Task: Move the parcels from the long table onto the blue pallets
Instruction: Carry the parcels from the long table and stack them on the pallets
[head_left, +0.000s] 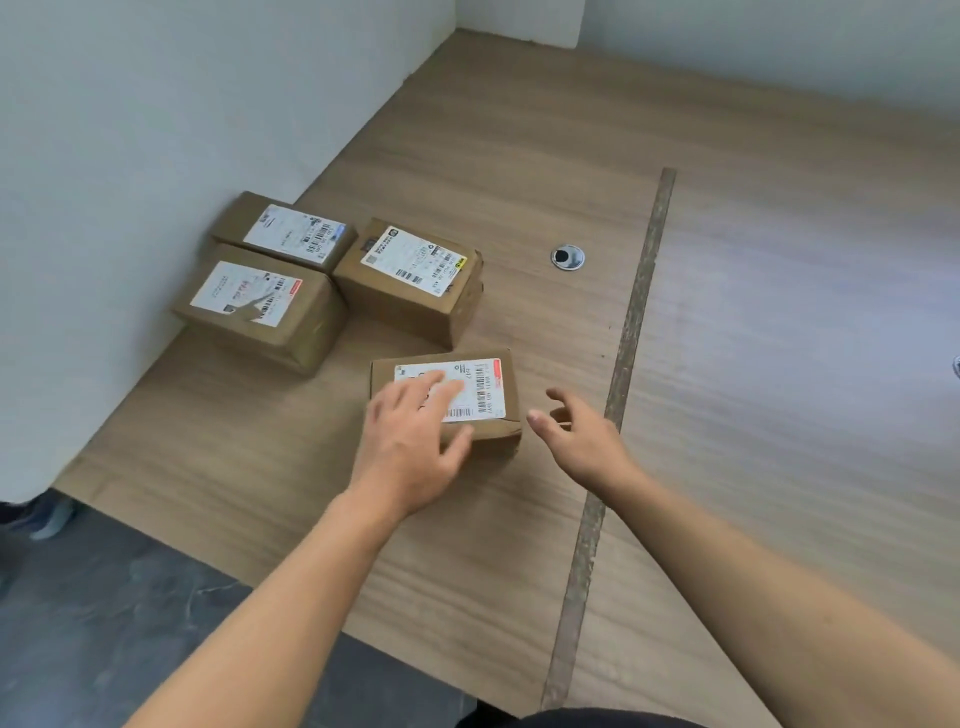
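Observation:
Several brown cardboard parcels with white shipping labels lie on the long wooden table (519, 182). The nearest parcel (496, 384) sits apart from the others, toward me. My left hand (415, 447) lies flat on its top and near edge, fingers spread over the label. Just right of that parcel hovers my right hand (582, 436), fingers apart, holding nothing. Three more parcels sit behind: one at the middle (410, 280), one at the left front (260, 306) and one behind it (291, 231) against the wall. No blue pallet is in view.
A white wall (130, 156) borders the table on the left and at the back. A round metal cable grommet (567, 257) is set in the tabletop. A dark seam strip (623, 364) runs across the table. Dark floor (104, 597) lies at the lower left.

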